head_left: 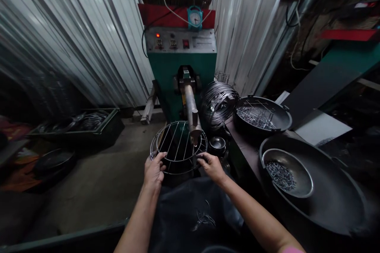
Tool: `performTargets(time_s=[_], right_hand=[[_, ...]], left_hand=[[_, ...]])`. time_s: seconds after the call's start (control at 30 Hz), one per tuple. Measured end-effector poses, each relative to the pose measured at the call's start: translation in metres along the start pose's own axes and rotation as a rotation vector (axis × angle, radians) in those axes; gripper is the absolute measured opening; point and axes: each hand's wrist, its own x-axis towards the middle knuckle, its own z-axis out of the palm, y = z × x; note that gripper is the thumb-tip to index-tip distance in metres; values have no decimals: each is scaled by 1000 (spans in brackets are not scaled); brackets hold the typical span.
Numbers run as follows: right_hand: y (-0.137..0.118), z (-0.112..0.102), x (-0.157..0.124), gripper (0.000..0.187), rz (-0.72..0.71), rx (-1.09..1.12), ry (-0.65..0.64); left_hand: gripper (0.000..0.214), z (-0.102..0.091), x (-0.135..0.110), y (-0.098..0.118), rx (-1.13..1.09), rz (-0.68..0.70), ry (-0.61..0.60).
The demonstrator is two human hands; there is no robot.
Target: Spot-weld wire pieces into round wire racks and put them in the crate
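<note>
A round wire rack [178, 160] with two rings and parallel cross wires sits in front of a green spot welding machine [166, 67]. My left hand [154, 170] is closed on the rack's near left rim, thumb on top. At the right rim, the fingers of my right hand [212, 167] are pinched together, just below the tip of the machine's metal electrode arm [193, 120]. Whether they grip the rim or a small wire piece, I cannot tell. Several short bent wires [204, 219] lie on the dark cloth [175, 213] over my lap.
To the right, a metal bowl [307, 182] of short wire pieces stands in a large black pan [335, 201]. Behind it is another pan [283, 116] with wire parts. A wire coil [218, 104] stands beside the machine. At left is a bin [109, 128] of metal pieces.
</note>
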Motion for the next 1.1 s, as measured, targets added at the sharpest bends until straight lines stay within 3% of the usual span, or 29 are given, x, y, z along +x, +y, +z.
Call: performTargets(time_s=[0.33, 0.53, 1.1], right_hand=[[5, -1, 3, 15, -12, 58, -82], [3, 1, 2, 16, 44, 70, -31], [-6, -1, 5, 15, 99, 128, -10]], left_hand=[[44, -1, 6, 1, -44, -31, -26], [46, -1, 3, 1, -38, 28, -77], [44, 11, 6, 0, 8, -71, 12]])
